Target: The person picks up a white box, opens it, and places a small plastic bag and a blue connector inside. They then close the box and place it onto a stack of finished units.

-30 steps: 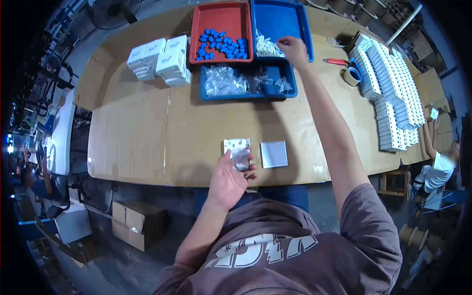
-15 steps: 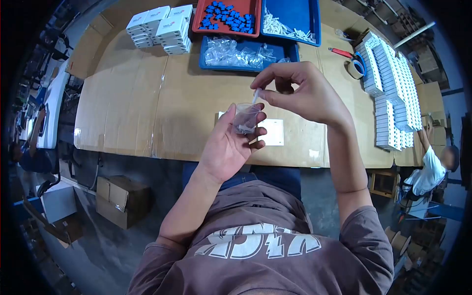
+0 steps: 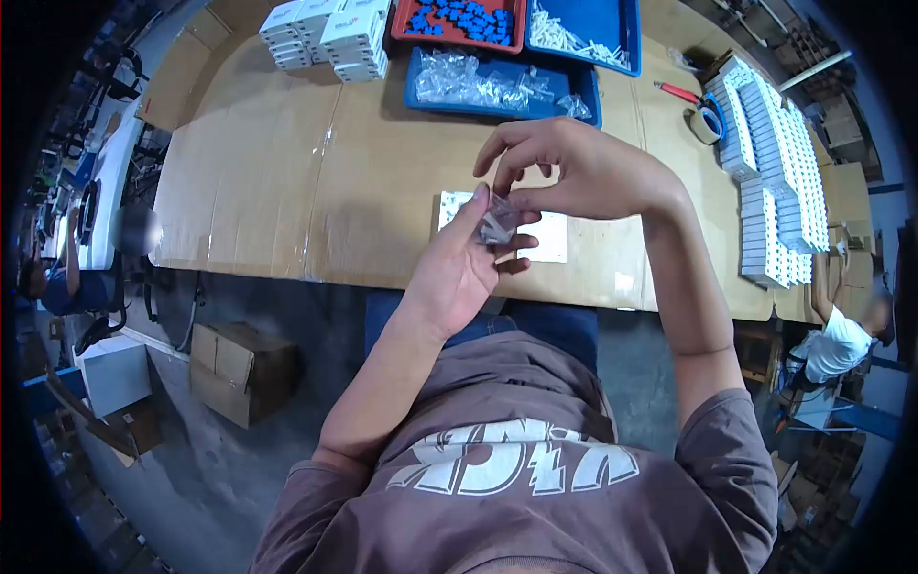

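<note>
My left hand (image 3: 454,273) is closed around a small clear plastic bag (image 3: 497,222), pinching it between thumb and fingers. A short white piece (image 3: 492,231) lies inside the bag. Just above and to the right, my right hand (image 3: 574,167) arches over the bag's mouth. Its thumb is at the bag's edge, and its fingers are curved but apart, with nothing seen between them. Beneath both hands, a white card or flat box (image 3: 548,239) lies on the cardboard-covered table (image 3: 239,201), partly hidden by the left hand.
Ahead are a blue tray (image 3: 418,103) of clear bags, a red tray (image 3: 397,36) of blue parts and another blue tray (image 3: 631,57) of white pieces. White boxes (image 3: 354,33) stand left, more boxes (image 3: 779,153) right, near tape (image 3: 706,124) and red-handled pliers (image 3: 677,92). Other people sit at both sides.
The white piece that was pinched in my right fingertips above the bag is now inside it. My right fingers have parted, and the bag looks more crumpled in my left hand.
</note>
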Available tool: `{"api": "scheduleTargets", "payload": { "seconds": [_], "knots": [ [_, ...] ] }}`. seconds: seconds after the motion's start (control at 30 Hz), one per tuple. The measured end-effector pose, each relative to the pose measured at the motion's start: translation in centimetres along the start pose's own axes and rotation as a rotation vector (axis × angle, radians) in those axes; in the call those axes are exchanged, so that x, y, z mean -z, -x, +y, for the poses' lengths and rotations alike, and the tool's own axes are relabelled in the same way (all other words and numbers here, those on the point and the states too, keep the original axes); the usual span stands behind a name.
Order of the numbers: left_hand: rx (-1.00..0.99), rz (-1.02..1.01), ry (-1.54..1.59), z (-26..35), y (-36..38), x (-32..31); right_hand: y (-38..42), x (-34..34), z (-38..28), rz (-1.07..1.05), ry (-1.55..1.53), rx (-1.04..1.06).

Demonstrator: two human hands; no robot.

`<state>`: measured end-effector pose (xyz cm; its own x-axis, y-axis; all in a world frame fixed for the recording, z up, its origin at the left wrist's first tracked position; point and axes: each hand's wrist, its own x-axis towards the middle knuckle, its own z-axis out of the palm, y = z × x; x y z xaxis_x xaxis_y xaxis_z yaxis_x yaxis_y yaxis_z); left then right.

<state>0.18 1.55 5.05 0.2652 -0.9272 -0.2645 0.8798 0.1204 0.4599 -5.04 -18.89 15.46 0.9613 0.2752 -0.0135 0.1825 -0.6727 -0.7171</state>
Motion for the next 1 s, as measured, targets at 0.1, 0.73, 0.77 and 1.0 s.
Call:
{"api": "scheduleTargets", "payload": {
  "seconds": [0.1, 0.73, 0.77, 1.0],
  "knots": [
    [-0.014, 0.024, -0.001, 0.0, 0.0, 0.2, 0.0, -0.8, 1.4, -0.071, -0.229, -0.043],
    [0.08, 0.067, 0.061, -0.5, -1.5, 1.0, 1.4, 5.0, 20.9, 0.674, 0.15, -0.487],
    [0.084, 0.074, 0.068, -0.5, -1.4, 0.9, 1.2, 5.7, 23.4, 0.745, 0.195, -0.51],
    [0.092, 0.079, 0.066, -0.8, -2.2, 1.9, -1.8, 9.2, 31.1, 0.736, 0.525, -0.519]
  ]
}}
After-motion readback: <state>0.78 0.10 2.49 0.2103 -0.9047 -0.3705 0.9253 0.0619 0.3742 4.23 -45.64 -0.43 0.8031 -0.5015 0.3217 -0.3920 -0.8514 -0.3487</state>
